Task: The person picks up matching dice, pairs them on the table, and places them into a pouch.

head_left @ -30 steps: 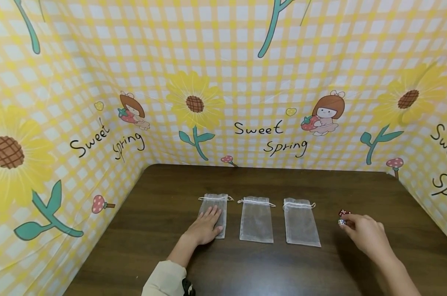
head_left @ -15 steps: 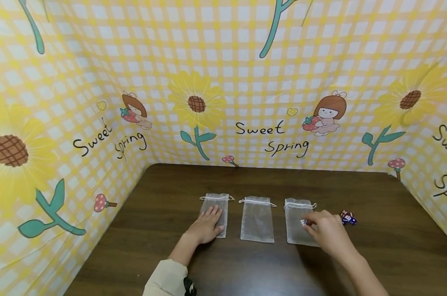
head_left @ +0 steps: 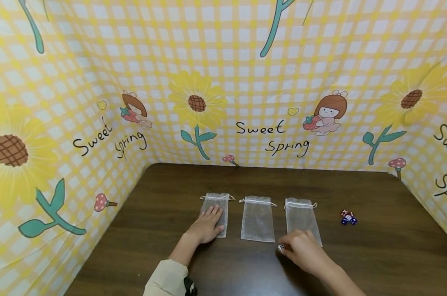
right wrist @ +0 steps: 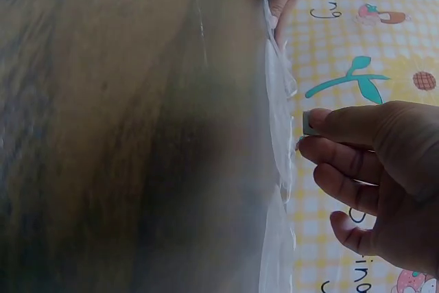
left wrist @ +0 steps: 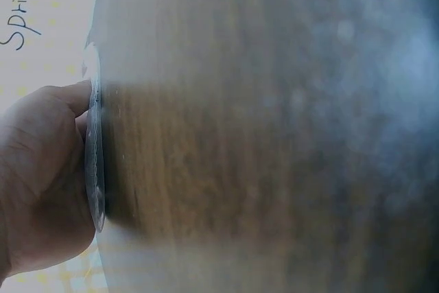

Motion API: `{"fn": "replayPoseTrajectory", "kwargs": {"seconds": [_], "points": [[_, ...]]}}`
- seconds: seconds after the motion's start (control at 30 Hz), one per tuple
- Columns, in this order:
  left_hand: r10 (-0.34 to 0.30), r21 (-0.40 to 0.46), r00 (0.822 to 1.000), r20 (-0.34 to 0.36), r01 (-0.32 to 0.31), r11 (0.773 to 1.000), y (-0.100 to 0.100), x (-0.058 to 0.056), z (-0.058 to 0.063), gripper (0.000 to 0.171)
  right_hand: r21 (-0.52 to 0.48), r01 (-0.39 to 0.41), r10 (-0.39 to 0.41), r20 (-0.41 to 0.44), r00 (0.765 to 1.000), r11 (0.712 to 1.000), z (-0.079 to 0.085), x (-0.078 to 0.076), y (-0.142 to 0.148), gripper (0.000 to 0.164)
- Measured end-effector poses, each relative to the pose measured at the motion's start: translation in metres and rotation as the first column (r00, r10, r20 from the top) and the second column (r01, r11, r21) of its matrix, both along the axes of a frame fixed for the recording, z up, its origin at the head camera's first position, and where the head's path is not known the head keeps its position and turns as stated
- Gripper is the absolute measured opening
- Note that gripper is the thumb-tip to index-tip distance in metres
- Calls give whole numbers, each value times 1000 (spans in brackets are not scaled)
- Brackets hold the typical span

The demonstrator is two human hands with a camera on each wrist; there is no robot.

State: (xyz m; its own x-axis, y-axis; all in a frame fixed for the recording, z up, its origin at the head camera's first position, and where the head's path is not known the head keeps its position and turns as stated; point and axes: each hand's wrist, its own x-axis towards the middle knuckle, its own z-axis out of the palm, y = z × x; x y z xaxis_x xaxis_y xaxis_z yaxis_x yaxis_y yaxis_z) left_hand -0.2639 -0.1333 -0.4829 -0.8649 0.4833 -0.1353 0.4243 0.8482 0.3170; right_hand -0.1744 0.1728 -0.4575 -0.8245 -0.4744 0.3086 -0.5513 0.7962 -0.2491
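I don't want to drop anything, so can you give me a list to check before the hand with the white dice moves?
1. White die held: ok, the right hand pinches the white die.
2. Left bag steadied: ok, the left hand rests flat on the left bag.
3. Middle bag lying flat: ok, the middle bag lies on the table.
4. Middle bag's mouth open: cannot tell.
5. Right bag fully visible: not ok, the right hand hides part of the right bag from the head camera.
6. Dice pile off the bags: ok, the dice pile sits right of them.
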Motion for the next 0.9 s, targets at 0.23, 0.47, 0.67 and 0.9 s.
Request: {"fn": "replayPoseTrajectory", "kwargs": {"seconds": [0.23,0.47,0.67,0.9], "points": [[-6,13,1000,0,6,1000,1,0,1,57,56,-67,62,86,994,996,-2,0,1,7],[-8,15,1000,-12,8,1000,0,0,1,56,67,-94,85,133,987,993,-8,2,0,9],[-6,18,1000,-10,6,1000,-1,1,1,56,57,-98,88,143,986,994,-11,3,0,10],[-7,18,1000,-12,8,1000,-1,-1,-2,57,29,-71,68,90,994,997,1,-1,11,18]]}}
